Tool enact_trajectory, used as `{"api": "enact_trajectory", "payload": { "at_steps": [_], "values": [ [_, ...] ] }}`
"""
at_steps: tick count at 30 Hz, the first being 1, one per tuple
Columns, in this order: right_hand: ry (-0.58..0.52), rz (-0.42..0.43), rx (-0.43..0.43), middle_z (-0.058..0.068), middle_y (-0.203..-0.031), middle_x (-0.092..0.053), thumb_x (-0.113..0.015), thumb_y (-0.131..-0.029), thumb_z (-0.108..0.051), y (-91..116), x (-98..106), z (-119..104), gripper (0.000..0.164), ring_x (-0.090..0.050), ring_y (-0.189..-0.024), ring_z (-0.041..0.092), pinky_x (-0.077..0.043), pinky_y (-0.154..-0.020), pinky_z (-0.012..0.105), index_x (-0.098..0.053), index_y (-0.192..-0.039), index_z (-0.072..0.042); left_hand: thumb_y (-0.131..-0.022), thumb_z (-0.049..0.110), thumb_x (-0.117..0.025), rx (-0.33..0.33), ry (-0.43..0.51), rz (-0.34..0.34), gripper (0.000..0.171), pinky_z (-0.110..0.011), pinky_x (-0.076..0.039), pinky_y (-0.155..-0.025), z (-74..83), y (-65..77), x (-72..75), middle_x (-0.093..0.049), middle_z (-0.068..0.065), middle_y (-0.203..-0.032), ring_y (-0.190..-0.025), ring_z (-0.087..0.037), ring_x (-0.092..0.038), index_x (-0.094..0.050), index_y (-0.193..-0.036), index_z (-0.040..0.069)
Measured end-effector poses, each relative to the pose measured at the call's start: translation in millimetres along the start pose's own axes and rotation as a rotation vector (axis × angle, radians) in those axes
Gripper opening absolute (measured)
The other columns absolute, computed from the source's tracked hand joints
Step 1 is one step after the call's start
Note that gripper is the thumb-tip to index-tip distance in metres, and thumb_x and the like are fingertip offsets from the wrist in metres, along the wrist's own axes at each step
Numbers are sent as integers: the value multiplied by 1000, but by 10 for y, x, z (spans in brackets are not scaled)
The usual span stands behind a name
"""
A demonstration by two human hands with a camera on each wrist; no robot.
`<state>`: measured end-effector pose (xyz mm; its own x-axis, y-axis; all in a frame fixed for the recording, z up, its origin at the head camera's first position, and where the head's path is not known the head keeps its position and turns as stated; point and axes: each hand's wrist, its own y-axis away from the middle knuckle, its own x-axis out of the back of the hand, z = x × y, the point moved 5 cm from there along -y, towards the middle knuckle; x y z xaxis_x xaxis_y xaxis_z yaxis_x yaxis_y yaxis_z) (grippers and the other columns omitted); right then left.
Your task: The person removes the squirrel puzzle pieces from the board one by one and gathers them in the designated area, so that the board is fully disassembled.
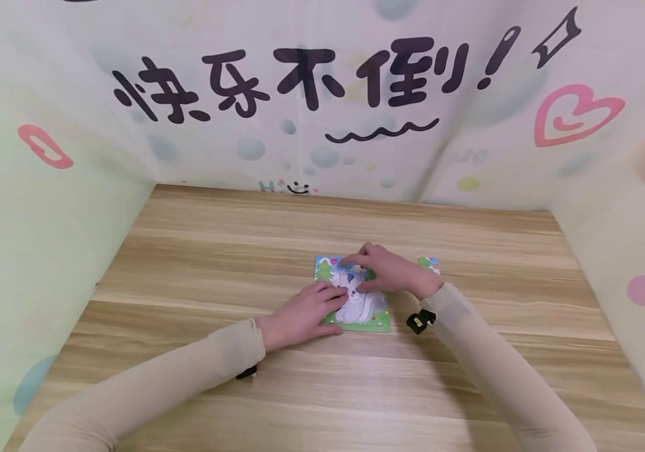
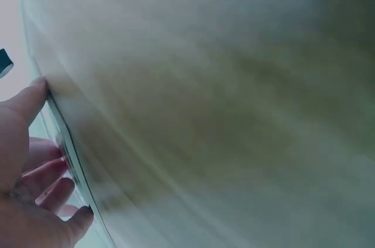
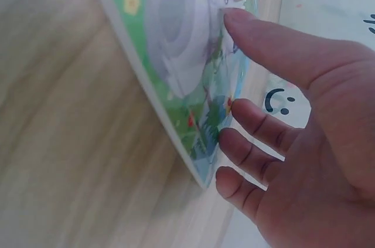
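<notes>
A small square picture puzzle (image 1: 358,311) lies on the wooden table, showing a pale grey, bushy-tailed animal with green trees and grass. My left hand (image 1: 308,314) reaches over its left side, fingertips on the animal and thumb near the lower edge. From the upper right, my right hand (image 1: 390,270) touches the picture, its thumb on the animal and its other fingers spread along the top. In the right wrist view, the right thumb (image 3: 258,37) rests on the printed face, beside a left fingertip. The left wrist view shows left fingers (image 2: 53,192) along the puzzle's thin edge.
A matching printed piece (image 1: 428,263) lies on the table to the right, partly behind the right wrist. The wooden table (image 1: 215,251) meets a printed cloth backdrop (image 1: 299,150) at the back. Pale cloth walls stand at both sides.
</notes>
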<state>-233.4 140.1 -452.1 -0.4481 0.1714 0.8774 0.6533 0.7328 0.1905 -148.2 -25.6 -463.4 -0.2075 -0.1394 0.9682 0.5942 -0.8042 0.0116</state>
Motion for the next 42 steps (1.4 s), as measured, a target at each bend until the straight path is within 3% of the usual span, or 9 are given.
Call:
{"api": "enact_trajectory", "payload": {
  "at_steps": [5, 16, 21, 31, 42],
  "values": [
    [-22, -49, -12, 16, -119, -54, -79, -94, -17, -39, 26, -26, 57, -53, -107, 29, -50, -92, 45, -59, -148, -18, -98, 41, -73, -25, 27, 4, 65, -41, -40, -117, -24, -3, -2, -55, -13, -153, -138, -31, -49, -57, -148, 2],
    [-39, -131, -79, 16, -119, -52, -78, -94, -13, -98, 55, -87, 55, -56, -104, 28, -53, -90, 43, -60, -145, -20, -98, 39, -73, 11, 102, -21, 64, -41, -39, -118, -41, -19, 13, -53, -12, -155, -141, -30, -47, -56, -149, 3],
    [-25, -127, -102, 14, -120, -52, -76, -96, -14, -70, 33, -67, 55, -55, -105, 28, -53, -90, 43, -59, -147, -22, -99, 39, -73, 11, 96, -21, 64, -41, -39, -118, -29, -21, 14, -53, -11, -156, -140, -30, -47, -56, -149, 3],
    [-48, -74, -47, 14, -113, -53, -69, -100, -12, -11, -18, -62, 50, -52, -96, 25, -48, -84, 39, -58, -149, -17, -99, 40, -72, 27, 87, -35, 65, -40, -40, -117, -46, -8, -1, -51, -11, -157, -140, -29, -47, -55, -150, 3],
    [-94, -136, -96, 14, -114, -57, -70, -99, -8, -46, 14, -113, 52, -55, -95, 25, -51, -87, 41, -57, -148, -16, -99, 40, -72, 10, 73, -21, 64, -39, -42, -114, -23, -10, 22, -53, -11, -156, -137, -29, -50, -56, -149, 3]
  ]
}}
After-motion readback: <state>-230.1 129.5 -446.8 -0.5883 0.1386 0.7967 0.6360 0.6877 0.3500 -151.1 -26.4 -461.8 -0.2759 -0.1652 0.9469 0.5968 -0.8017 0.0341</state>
